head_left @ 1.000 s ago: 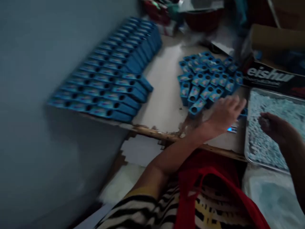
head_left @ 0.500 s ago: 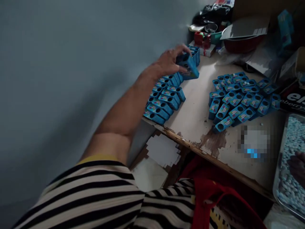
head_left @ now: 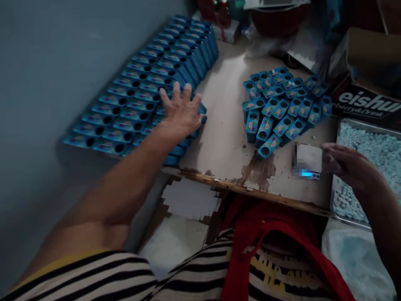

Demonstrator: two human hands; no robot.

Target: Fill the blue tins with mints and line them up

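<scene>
My left hand (head_left: pixel 180 110) lies flat with fingers spread on the near right corner of a big block of small blue boxes (head_left: pixel 138 94) lined up in rows along the wall. My right hand (head_left: pixel 346 163) hovers over the left edge of a metal tray (head_left: pixel 334 205) filled with pale blue pellets, fingers curled together; what they pinch, if anything, I cannot make out. Between the hands a loose cluster of open blue boxes (head_left: pixel 283 108) stands upright on the worn white table (head_left: pixel 222 142). A small white scale with a blue display (head_left: pixel 307 163) sits beside the tray.
A black printed carton (head_left: pixel 366 104) and a cardboard box (head_left: pixel 366 50) stand at the right rear. A red bowl (head_left: pixel 275 19) and clutter fill the back. A grey wall (head_left: pixel 46 62) bounds the left. The table's front edge (head_left: pixel 250 192) is chipped; a red strap crosses my lap.
My left hand carried a blue box to the far end of the rows, then came back and now presses flat on the near rows. My right hand stayed by the tray.
</scene>
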